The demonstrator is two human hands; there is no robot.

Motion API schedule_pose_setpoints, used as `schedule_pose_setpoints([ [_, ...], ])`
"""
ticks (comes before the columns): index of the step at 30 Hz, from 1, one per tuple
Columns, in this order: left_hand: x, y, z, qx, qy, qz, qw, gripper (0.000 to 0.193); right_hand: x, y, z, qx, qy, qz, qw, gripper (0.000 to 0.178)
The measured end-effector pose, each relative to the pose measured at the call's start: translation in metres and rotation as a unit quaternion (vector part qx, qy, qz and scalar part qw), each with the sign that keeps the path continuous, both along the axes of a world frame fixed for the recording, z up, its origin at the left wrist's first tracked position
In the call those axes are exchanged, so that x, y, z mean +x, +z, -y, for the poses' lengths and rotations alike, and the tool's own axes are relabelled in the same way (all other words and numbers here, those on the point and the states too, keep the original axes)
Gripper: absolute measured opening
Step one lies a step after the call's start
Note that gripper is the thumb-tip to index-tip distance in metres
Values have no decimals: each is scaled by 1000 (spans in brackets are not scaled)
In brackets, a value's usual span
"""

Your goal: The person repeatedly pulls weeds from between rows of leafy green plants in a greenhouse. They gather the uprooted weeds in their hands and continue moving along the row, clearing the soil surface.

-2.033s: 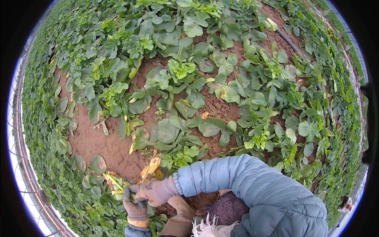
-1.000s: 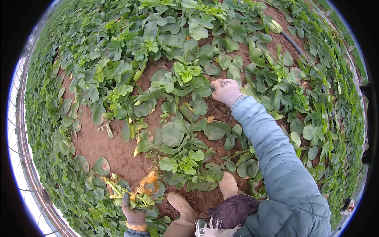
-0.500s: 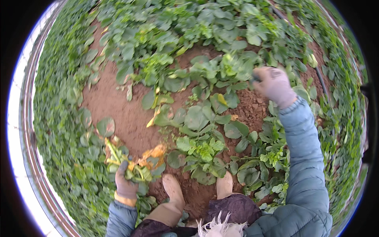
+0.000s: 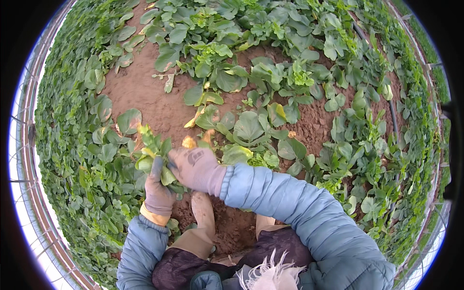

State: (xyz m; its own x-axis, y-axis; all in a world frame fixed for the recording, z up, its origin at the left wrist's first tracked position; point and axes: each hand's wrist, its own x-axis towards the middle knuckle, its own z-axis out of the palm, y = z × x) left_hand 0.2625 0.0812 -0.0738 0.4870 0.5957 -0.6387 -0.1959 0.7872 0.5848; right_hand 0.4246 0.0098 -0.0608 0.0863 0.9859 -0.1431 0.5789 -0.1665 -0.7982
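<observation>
Reddish-brown soil (image 4: 145, 94) is forming the floor, lying smooth at left and breaking into clods (image 4: 316, 128) toward the right. Dense green ground cover (image 4: 67, 125) is carpeting the left margin, while a belt of foliage (image 4: 415, 145) is running along the right. Beside that belt, a dark hose (image 4: 393, 116) is lying partly hidden among leaves. A brownish, rail-like border (image 4: 28, 154) is curving along the left rim, with thin lines crossing the white area (image 4: 36, 237) outside it. A second border (image 4: 424, 63) is following the right rim, a green strip (image 4: 437, 77) showing beyond. Soft, even light is falling across the ground.
</observation>
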Motion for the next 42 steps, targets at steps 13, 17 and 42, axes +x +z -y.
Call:
schedule_pose_setpoints([
  [13, -111, -16, -22, 141, 121, -34, 982, 32, 189, -91, -4, -215, -75, 349, 909, 41],
  [17, -142, -24, -30, 6, 213, -36, 976, 31, 209, -147, -11, -286, 102, 478, 824, 41],
  [42, -155, -32, -45, -11, 203, -69, 977, 35, 178, -195, -27, -269, 145, 462, 832, 23],
])
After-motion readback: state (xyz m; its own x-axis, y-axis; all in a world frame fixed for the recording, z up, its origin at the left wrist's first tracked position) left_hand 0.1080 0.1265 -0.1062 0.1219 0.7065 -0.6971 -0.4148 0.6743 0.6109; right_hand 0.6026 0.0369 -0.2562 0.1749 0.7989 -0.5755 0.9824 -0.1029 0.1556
